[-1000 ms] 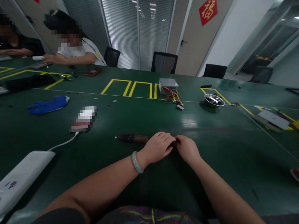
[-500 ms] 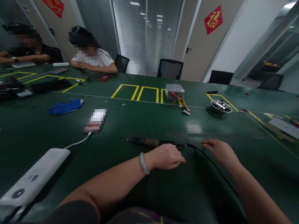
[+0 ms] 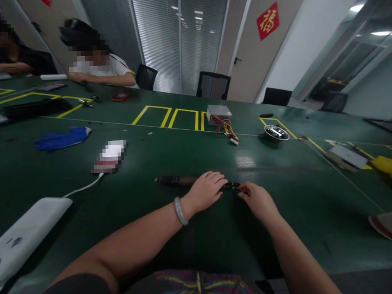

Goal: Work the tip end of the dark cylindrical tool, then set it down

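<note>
A dark, stick-shaped corded tool that looks like an electric screwdriver (image 3: 185, 181) lies on the green table, its narrow tip to the left. My left hand (image 3: 208, 187), below a pale bangle, is closed over its rear part, and the fingers hide that end. Close by on the right, my right hand (image 3: 255, 198) pinches the black cord (image 3: 232, 185) just behind the tool. The fingertips of both hands are a short gap apart. Most of the cord's further run is hidden by my right hand and arm.
A white power bank (image 3: 34, 236) is cabled to a phone (image 3: 110, 155) at left, near a blue glove (image 3: 62, 138). Further back are a power supply (image 3: 218, 112) with loose wires and a metal bowl (image 3: 276, 133). A white cup-like object (image 3: 389, 225) stands at right. Two people sit across the table.
My right hand has moved left along the cord, closer to the tool. My left hand's fingers have shifted forward over the tool's rear. The view has turned slightly right.
</note>
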A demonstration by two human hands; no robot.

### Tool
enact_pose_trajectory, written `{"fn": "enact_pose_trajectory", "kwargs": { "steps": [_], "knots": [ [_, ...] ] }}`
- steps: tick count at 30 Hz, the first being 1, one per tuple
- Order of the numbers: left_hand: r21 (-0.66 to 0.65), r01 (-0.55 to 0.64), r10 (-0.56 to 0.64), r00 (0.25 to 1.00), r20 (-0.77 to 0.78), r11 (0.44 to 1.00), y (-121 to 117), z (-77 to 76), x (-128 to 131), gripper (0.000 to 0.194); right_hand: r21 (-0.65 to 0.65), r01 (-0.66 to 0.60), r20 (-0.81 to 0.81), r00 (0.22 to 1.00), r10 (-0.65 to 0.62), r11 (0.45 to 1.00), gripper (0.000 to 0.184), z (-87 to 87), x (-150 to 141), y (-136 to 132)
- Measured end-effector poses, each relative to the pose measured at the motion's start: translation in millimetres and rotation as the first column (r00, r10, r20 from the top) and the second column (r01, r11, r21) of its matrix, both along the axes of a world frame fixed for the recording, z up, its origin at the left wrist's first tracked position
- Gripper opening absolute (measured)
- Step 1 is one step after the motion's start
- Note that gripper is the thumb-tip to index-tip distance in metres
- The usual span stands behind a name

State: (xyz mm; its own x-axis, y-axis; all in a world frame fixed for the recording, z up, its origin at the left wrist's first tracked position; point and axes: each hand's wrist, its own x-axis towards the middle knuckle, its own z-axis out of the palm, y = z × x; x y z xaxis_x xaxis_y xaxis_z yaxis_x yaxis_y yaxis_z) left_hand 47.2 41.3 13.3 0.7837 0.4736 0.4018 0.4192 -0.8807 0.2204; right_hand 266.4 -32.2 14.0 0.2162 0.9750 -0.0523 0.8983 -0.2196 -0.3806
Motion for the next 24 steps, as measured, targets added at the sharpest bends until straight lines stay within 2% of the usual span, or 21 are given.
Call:
{"fn": "enact_pose_trajectory", "kwargs": {
  "steps": [5, 10, 14, 18, 24],
  "knots": [
    [-0.017, -0.012, 0.011, 0.999, -0.039, 1.0, 1, -8.3, 15, 0.029, 0.047, 0.019, 0.029, 0.999, -0.02, 0.999, 0.014, -2.4, -9, -3],
    [-0.03, -0.038, 0.034, 0.994, -0.104, 0.999, 2, -7.9, 20, 0.02, 0.161, -0.031, 0.083, 0.996, 0.018, 0.987, 0.011, -9.2, -14, -1],
    [-0.031, -0.066, 0.061, 0.99, -0.128, 0.997, 3, -7.9, 22, 0.015, 0.172, -0.057, 0.108, 0.993, 0.039, 0.984, 0.011, -11.6, -17, 0],
    [-0.018, -0.075, 0.072, 0.99, -0.122, 0.997, 3, -7.6, 23, 0.011, 0.166, -0.131, 0.11, 0.987, 0.114, 0.977, 0.011, -6.9, -21, 4],
    [0.004, -0.086, 0.086, 0.988, -0.131, 0.996, 4, -7.5, 24, 0.01, 0.173, -0.17, 0.129, 0.98, 0.149, 0.97, 0.01, 2.8, -17, 12]
  ]
}}
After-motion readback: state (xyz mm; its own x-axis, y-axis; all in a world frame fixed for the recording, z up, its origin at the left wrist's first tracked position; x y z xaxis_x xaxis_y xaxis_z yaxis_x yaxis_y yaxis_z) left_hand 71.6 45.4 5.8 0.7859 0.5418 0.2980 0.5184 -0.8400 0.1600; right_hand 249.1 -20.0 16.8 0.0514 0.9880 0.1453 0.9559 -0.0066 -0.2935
